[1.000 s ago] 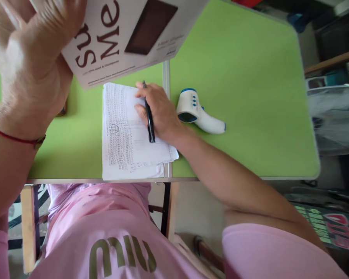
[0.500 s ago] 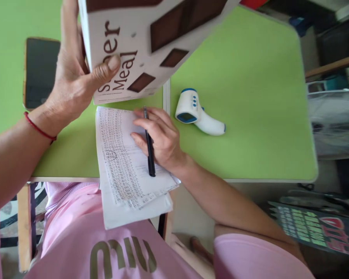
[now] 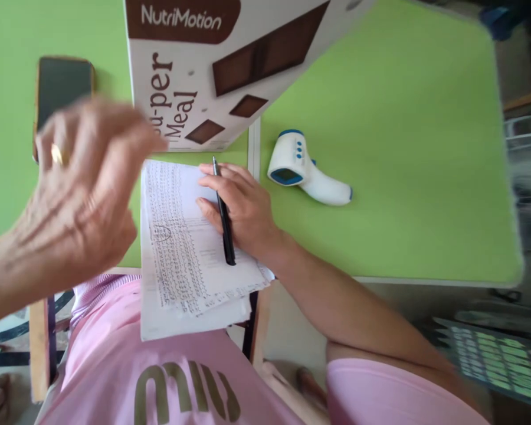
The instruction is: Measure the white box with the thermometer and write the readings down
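Right hand (image 3: 243, 212) gripping black pen (image 3: 223, 215) on printed papers (image 3: 181, 248) | left hand (image 3: 79, 189) blurred, empty, fingers loosely spread, near boxed meal carton (image 3: 203, 71) | green table (image 3: 402, 147).

Black pen (image 3: 224, 221) held slanted over handwritten paper sheets (image 3: 181, 248) overhanging the green table's near edge

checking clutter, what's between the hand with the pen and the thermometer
Only bare green table and its pale seam strip lie between the right hand and the thermometer, head view.

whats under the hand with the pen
The right hand, holding a pen, rests on a stack of written papers overhanging the green table. The sheets underneath are mostly covered.
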The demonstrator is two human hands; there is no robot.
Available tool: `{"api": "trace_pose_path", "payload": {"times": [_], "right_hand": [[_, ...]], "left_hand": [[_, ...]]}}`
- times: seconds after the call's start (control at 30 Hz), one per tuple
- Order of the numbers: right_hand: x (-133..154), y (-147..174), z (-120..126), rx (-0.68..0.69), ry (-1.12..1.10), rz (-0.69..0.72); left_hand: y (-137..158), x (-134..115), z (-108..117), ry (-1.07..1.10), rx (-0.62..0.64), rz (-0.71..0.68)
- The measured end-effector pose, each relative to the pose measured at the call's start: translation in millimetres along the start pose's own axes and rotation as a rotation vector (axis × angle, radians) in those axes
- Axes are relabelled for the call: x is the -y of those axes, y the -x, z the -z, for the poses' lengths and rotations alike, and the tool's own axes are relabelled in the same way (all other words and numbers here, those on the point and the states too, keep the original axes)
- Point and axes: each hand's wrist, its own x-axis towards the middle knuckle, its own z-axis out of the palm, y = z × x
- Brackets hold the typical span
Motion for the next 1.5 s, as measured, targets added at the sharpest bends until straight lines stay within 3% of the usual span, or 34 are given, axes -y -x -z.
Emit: {"api": "trace_pose_path", "payload": {"times": [0.03, 0.13, 0.23, 0.37, 0.57, 0.67, 0.7, 0.77, 0.83, 0.93, 1.0, 1.2, 1.5], "right_hand": [[0.3, -0.4, 0.1, 0.009, -0.022, -0.022], [1.2, -2.2, 0.8, 0.032, -0.078, -0.072], [1.1, -3.7, 2.0, 0.052, -0.078, -0.104], [0.0, -4.3, 3.0, 0.063, -0.073, -0.094], [-1.7, -3.7, 1.2, 0.025, 0.011, 0.001], [-3.6, -1.5, -0.9, 0.029, 0.037, 0.036], [-3.9, -0.8, -1.4, 0.025, 0.038, 0.044], [-2.8, -0.3, -0.8, 0.009, 0.03, 0.071], [1.6, -2.3, 3.1, -0.024, 0.011, 0.102], [12.9, -12.1, 14.4, -0.113, -0.087, 0.093], [19.2, -22.0, 21.0, -0.163, -0.2, 0.015], [16.5, -37.0, 7.2, -0.166, -0.353, -0.279], [15.0, -33.3, -14.7, -0.234, -0.129, -0.244]], "left_hand": [[13.6, -4.5, -1.5, -0.097, 0.081, -0.06], [42.1, -10.5, -17.1, -0.03, 0.155, 0.007], [47.1, -17.7, -38.3, -0.08, 0.062, 0.025], [41.1, -31.2, -52.1, -0.146, -0.023, -0.061], [45.1, -36.8, -26.9, 0.094, 0.252, -0.223], [29.1, -39.6, -17.3, 0.211, 0.299, -0.295], [20.5, -40.3, -17.7, 0.187, 0.289, -0.295], [1.9, -40.8, -22.9, -0.084, 0.273, -0.177], [-14.4, -39.4, -30.4, -0.318, 0.393, -0.092], [-27.7, -34.9, -37.9, -0.437, 0.522, -0.133], [-29.9, -30.9, -38.8, -0.45, 0.55, -0.176], [-23.9, -23.8, -39.3, -0.452, 0.519, -0.198], [-14.4, -17.3, -44.8, -0.44, 0.356, -0.236]]}}
